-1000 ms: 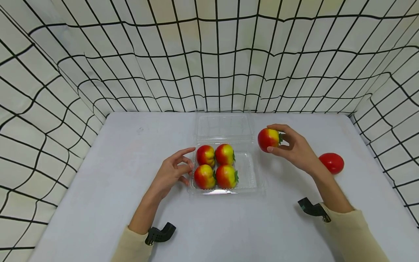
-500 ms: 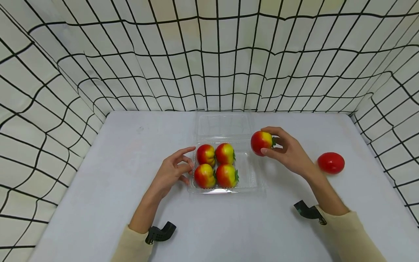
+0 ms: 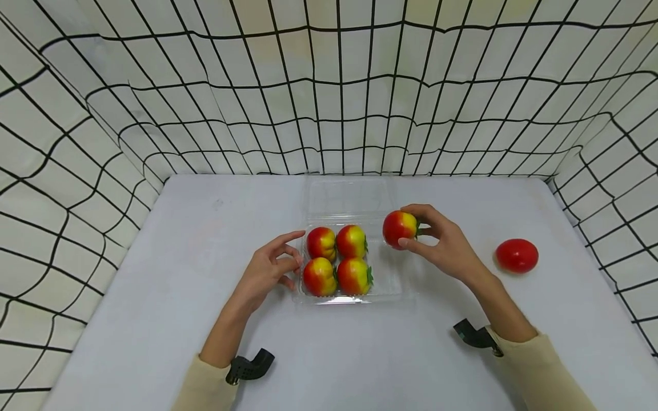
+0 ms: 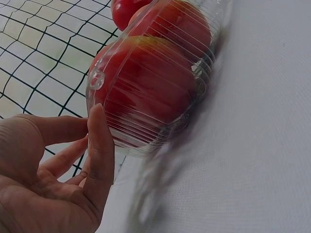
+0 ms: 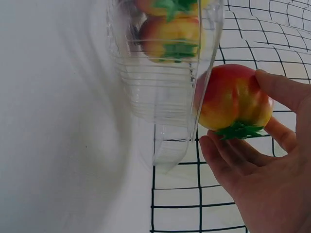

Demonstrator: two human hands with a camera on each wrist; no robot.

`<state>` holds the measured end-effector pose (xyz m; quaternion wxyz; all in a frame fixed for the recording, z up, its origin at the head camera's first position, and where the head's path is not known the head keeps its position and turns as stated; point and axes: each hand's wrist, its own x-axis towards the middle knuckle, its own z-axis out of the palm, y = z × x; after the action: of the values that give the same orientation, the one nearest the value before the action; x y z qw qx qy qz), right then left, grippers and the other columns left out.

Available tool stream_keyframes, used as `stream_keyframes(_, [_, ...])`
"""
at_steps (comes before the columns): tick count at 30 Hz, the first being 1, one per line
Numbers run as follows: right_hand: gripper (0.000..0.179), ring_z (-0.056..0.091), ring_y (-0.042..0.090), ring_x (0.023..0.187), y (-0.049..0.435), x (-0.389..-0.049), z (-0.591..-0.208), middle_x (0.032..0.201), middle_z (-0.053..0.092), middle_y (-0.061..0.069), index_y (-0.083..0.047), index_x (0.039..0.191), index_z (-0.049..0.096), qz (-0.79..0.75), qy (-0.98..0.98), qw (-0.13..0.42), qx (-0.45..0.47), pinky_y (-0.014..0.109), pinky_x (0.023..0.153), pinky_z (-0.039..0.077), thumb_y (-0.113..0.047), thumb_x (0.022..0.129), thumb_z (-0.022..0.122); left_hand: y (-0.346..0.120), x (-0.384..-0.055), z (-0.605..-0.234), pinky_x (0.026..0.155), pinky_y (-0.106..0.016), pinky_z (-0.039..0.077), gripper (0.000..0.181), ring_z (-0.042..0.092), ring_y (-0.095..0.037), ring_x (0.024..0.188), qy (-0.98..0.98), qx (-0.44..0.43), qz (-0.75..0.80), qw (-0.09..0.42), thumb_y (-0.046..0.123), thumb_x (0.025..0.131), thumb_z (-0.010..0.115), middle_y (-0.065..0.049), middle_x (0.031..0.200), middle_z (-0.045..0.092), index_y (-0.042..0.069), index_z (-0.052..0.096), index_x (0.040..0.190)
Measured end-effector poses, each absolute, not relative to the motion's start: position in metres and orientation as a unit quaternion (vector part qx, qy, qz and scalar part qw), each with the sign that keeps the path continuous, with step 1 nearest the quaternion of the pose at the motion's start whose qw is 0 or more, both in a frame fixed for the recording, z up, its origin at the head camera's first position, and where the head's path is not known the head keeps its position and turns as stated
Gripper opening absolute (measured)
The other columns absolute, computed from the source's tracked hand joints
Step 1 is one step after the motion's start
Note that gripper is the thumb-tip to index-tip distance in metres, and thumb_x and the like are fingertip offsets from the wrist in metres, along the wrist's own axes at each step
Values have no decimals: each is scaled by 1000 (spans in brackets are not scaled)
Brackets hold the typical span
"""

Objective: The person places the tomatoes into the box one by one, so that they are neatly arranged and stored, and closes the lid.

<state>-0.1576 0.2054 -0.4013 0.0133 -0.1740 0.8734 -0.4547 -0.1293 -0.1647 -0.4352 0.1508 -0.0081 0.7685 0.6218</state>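
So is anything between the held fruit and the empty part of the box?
Nothing visible blocks it. The fruit in the right hand hovers by the bare right side of the clear box, its lid folded back. The other fruits sit left; only the rim might get bumped.

White table [image 3: 154,319] — pale walls [image 3: 354,54] on three sides — black grid [image 3: 339,29] across.

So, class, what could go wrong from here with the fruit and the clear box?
The held fruit looks smooth, so it might slip from the right hand. Lowered badly, it could knock the four packed fruits. The clear box looks thin; with the left hand at just one edge, a bump might shift it.
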Motion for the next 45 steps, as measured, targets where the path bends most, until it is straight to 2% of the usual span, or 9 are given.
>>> stream_keyframes(13, [60,58,26,131,195,-155,-415,142,63,3,-19,143,59,-447,870,-1,-208,61,111,50,-24,88,84,-165,-129,-436,62,-29,63,56,65,-15,78,764,-1,628,150,12,99,68,-12,105,60,18,52,152])
stream_keyframes(19, [61,56,28,137,190,-156,-420,143,64,3,-20,142,60,-426,881,2,-208,63,116,46,-26,87,85,-164,-129,-436,62,-28,63,55,65,-15,78,765,1,626,149,12,99,67,-11,105,60,18,52,152])
stream_keyframes(26, [60,55,29,136,186,-158,-422,142,65,4,-21,141,63,-405,889,6,-215,61,114,48,-25,86,86,-164,-128,-435,62,-28,63,56,65,-15,78,766,-1,625,150,12,99,67,-12,106,60,18,52,152])
stream_keyframes(36, [53,58,30,134,180,-162,-427,138,69,3,-19,136,67,-369,895,-22,-251,60,116,44,-25,86,86,-164,-128,-436,62,-29,63,55,65,-16,79,768,-6,622,150,13,99,68,-13,107,61,20,53,152])
stream_keyframes(42, [54,56,30,136,177,-162,-427,138,69,3,-20,135,67,-361,900,-26,-245,63,120,35,-25,85,86,-164,-129,-436,62,-29,63,55,65,-17,80,766,-6,625,150,14,99,68,-12,107,61,20,53,152])
stream_keyframes(45, [55,55,32,136,177,-161,-428,141,65,6,-17,136,66,-360,902,-23,-236,64,119,38,-25,85,86,-163,-129,-435,62,-29,63,55,65,-17,80,764,-6,628,151,13,99,68,-11,106,60,20,53,152])
